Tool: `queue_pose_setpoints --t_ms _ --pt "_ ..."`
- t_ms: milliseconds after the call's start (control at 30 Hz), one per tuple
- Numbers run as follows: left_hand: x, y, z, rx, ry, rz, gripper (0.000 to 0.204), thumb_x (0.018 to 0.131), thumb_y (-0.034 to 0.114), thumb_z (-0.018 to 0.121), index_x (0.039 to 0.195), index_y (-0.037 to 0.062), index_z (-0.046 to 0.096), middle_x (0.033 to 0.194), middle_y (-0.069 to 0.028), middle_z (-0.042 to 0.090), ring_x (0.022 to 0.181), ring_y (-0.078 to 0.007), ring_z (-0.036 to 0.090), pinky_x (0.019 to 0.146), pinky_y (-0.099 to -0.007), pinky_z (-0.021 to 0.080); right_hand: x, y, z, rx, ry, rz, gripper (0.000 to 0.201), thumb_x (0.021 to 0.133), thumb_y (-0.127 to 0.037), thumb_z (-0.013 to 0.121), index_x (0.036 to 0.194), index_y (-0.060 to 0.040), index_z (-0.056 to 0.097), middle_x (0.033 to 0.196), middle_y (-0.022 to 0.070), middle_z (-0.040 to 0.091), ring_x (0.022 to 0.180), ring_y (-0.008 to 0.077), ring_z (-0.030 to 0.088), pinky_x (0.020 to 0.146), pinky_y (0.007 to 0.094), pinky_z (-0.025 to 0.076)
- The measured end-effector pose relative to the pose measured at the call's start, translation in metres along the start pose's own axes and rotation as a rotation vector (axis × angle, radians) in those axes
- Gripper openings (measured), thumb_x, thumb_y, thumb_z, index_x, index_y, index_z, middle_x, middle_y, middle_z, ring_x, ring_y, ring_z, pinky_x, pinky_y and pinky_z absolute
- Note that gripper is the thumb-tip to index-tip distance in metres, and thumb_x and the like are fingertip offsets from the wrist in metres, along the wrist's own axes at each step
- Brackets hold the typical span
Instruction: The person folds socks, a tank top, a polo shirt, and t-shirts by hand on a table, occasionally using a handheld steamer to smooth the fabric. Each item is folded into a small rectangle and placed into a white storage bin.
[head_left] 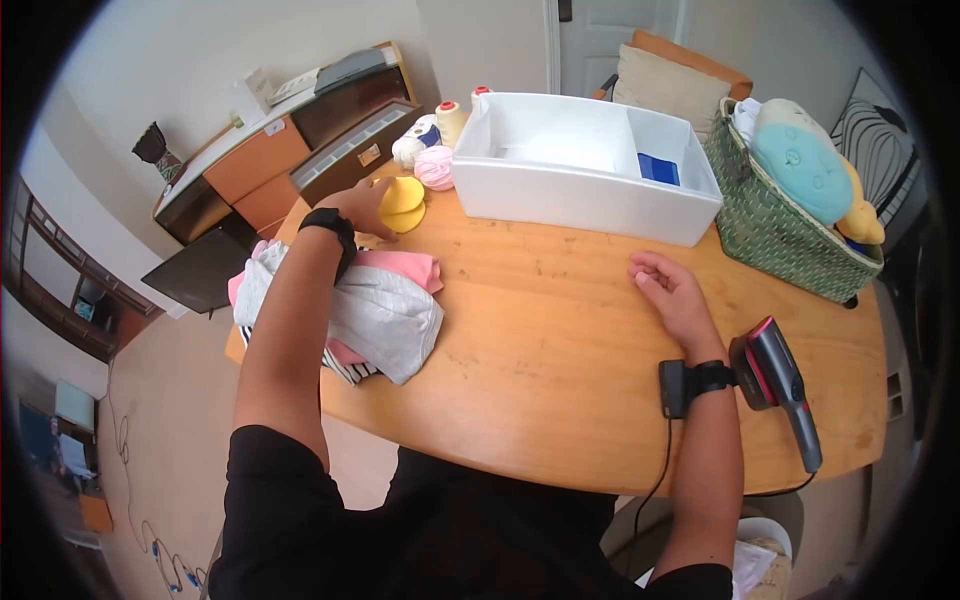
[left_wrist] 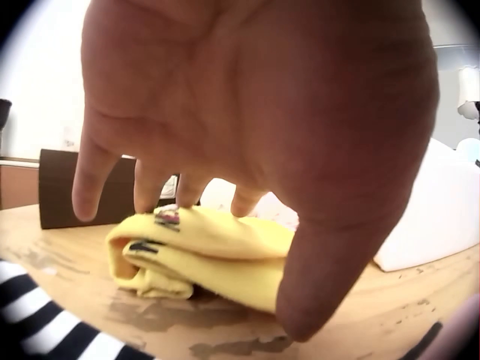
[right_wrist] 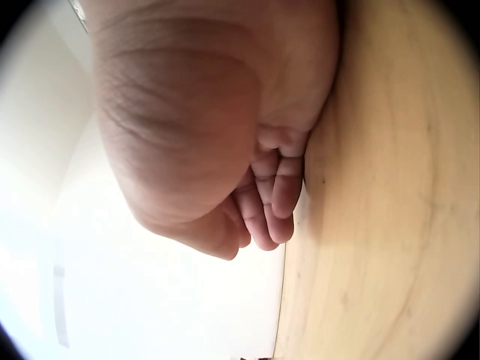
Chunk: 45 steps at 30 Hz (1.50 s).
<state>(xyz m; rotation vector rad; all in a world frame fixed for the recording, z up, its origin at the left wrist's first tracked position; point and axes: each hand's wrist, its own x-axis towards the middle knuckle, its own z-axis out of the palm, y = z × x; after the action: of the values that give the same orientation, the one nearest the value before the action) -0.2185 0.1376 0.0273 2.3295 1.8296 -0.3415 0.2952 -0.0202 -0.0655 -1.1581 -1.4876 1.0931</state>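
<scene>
A folded yellow cloth item (head_left: 402, 205) lies on the wooden table (head_left: 520, 350) at the back left. My left hand (head_left: 362, 208) is over its left side; in the left wrist view the fingers of that hand (left_wrist: 255, 112) spread across the yellow cloth (left_wrist: 217, 251), the thumb in front of it. My right hand (head_left: 675, 300) rests on the table with loosely curled fingers and holds nothing; the right wrist view shows this hand (right_wrist: 202, 135) against the wood. A pile of grey, pink and striped clothes (head_left: 385, 320) lies under and beside my left forearm.
A white bin (head_left: 590, 205) with a blue item (head_left: 659, 170) inside stands at the back. Pink yarn (head_left: 434, 168) and thread cones (head_left: 451, 122) sit left of it. At the right are a green basket (head_left: 790, 240) of plush toys and a handheld steamer (head_left: 785, 385) with a cord.
</scene>
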Motion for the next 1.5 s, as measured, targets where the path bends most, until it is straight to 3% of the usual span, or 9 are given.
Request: queue_pose_setpoints --t_ms 200,367,533,733,800,933,1167,1267,1500 --pt "0.010 -0.016 0.012 -0.070 0.102 0.010 0.102 0.074 0.036 0.092 0.158 0.0109 0.040 0.146 -0.0238 0.061 0.135 -0.0410 0.059 0.113 -0.0447 0.048 0.001 0.000 -0.001 -0.006 -0.007 0.001 0.032 0.106 -0.010 0.067 0.135 0.0035 0.066 0.117 0.0061 0.073 0.111 0.0132 0.067 0.102 0.0279 0.053" --pt "-0.006 0.011 -0.021 -0.216 -0.209 0.072 0.062 0.090 0.023 0.075 0.148 0.0088 0.058 0.133 -0.0174 0.072 0.130 -0.0305 0.063 0.110 -0.0426 0.047 0.000 -0.002 -0.001 0.018 -0.005 0.002 0.032 0.106 -0.010 0.067 0.135 0.0037 0.066 0.117 0.0061 0.073 0.111 0.0133 0.067 0.103 0.0281 0.053" --pt "-0.034 0.028 -0.041 -0.204 -0.197 0.080 0.055 0.103 0.028 0.063 0.154 0.0116 0.055 0.137 -0.0147 0.067 0.130 -0.0308 0.061 0.114 -0.0413 0.043 0.000 -0.005 0.000 0.008 -0.012 0.012 0.032 0.106 -0.010 0.067 0.135 0.0037 0.066 0.117 0.0061 0.073 0.111 0.0135 0.067 0.103 0.0283 0.053" --pt "-0.056 0.030 -0.054 -0.273 0.019 0.085 0.045 0.113 0.034 0.054 0.152 0.0123 0.056 0.141 -0.0111 0.051 0.132 -0.0291 0.054 0.115 -0.0404 0.040 0.000 -0.003 0.001 0.037 0.002 0.005 0.030 0.105 -0.012 0.069 0.132 0.0014 0.069 0.113 0.0030 0.073 0.105 0.0106 0.066 0.096 0.0262 0.053" --pt "-0.062 0.032 -0.057 -0.336 0.224 0.273 0.040 0.114 0.032 0.052 0.149 0.0115 0.057 0.137 -0.0110 0.052 0.127 -0.0288 0.054 0.113 -0.0381 0.041 0.001 -0.002 0.002 0.043 -0.005 -0.002 0.030 0.104 -0.012 0.070 0.132 0.0014 0.069 0.113 0.0033 0.072 0.105 0.0105 0.066 0.095 0.0262 0.053" --pt "-0.081 0.081 -0.055 -0.748 0.437 0.426 0.037 0.115 0.035 0.053 0.136 0.0066 0.063 0.119 -0.0050 0.065 0.112 -0.0165 0.061 0.100 -0.0335 0.050 0.001 0.000 0.004 -0.039 0.001 -0.001 0.032 0.103 -0.012 0.071 0.132 0.0013 0.069 0.113 0.0030 0.071 0.103 0.0102 0.065 0.094 0.0265 0.053" --pt "-0.102 0.201 -0.016 -1.322 0.090 0.488 0.048 0.114 0.042 0.054 0.138 0.0009 0.060 0.120 -0.0036 0.069 0.107 -0.0122 0.063 0.095 -0.0314 0.052 -0.015 -0.051 0.030 0.065 -0.047 -0.109 0.050 0.100 -0.014 0.074 0.146 -0.0010 0.060 0.119 0.0033 0.068 0.102 0.0100 0.061 0.094 0.0274 0.053" --pt "-0.091 0.235 0.007 -0.881 0.240 0.702 0.039 0.111 0.033 0.060 0.135 0.0023 0.061 0.117 -0.0094 0.067 0.109 -0.0197 0.064 0.097 -0.0357 0.051 -0.017 -0.049 0.044 0.251 -0.092 -0.186 0.055 0.100 -0.016 0.075 0.150 -0.0020 0.057 0.124 0.0043 0.067 0.108 0.0102 0.061 0.096 0.0283 0.053" --pt "-0.107 0.241 -0.008 -0.579 0.176 0.715 0.039 0.105 0.029 0.069 0.135 0.0047 0.063 0.109 -0.0131 0.063 0.103 -0.0272 0.061 0.094 -0.0378 0.050 -0.018 -0.053 0.051 0.147 -0.041 -0.185 0.037 0.106 -0.010 0.067 0.141 0.0003 0.065 0.127 0.0046 0.071 0.115 0.0109 0.063 0.100 0.0289 0.052"
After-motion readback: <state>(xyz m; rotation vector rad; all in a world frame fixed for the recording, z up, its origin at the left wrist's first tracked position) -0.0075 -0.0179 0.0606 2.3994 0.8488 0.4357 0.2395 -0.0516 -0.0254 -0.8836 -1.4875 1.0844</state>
